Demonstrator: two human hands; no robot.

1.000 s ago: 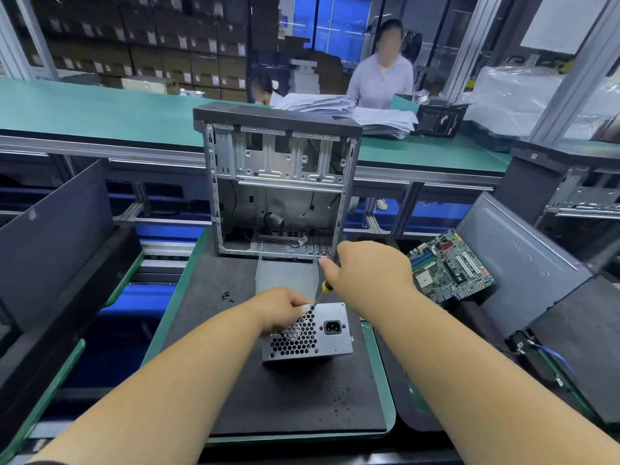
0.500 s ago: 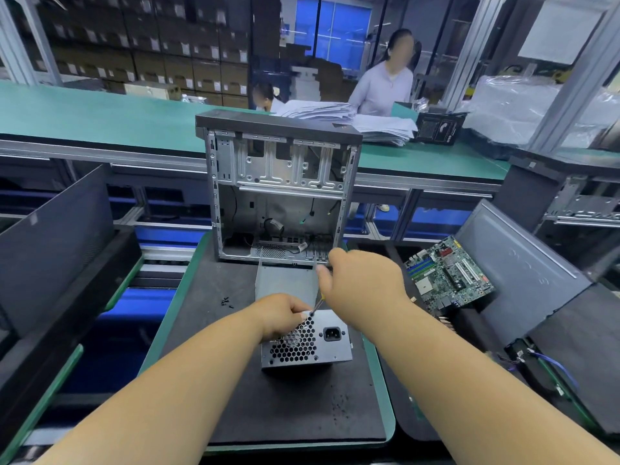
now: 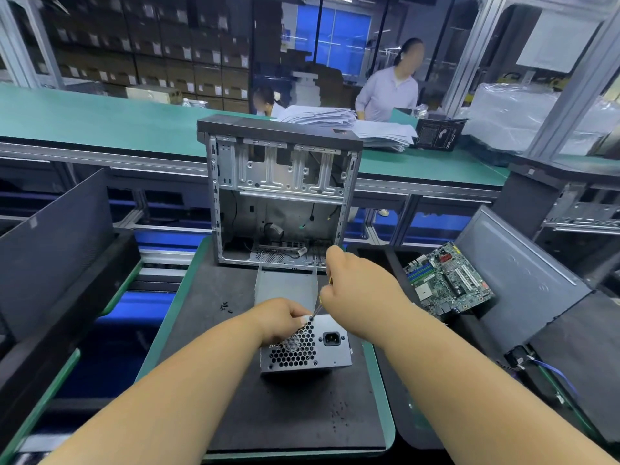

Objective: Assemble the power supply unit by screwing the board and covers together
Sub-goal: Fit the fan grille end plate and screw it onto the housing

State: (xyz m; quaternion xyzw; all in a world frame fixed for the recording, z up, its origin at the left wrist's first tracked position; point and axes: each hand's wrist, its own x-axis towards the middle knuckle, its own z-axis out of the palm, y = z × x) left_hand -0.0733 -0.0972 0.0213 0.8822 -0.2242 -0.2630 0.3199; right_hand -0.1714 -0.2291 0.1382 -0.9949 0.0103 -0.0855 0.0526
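A grey metal power supply unit [image 3: 330, 355] lies on a black mat [image 3: 288, 414], its honeycomb vent and power socket facing me. My left hand [image 3: 280, 318] rests on its top near edge and steadies it. My right hand [image 3: 360, 297] is closed around a screwdriver [image 3: 317, 308] with a yellow handle. The thin tip of the screwdriver touches the top edge of the unit right beside my left fingers. A few small black screws [image 3: 226, 307] lie on the mat to the left.
An open computer case [image 3: 281, 193] stands upright behind the unit. A green motherboard [image 3: 448, 280] lies in a black tray on the right. Dark side panels lean at both sides. Behind a green bench [image 3: 100, 125] with stacked papers are two people.
My right hand has shifted a little while holding the screwdriver at the unit's top edge. My left hand stays on the unit. The camera view has tipped slightly.
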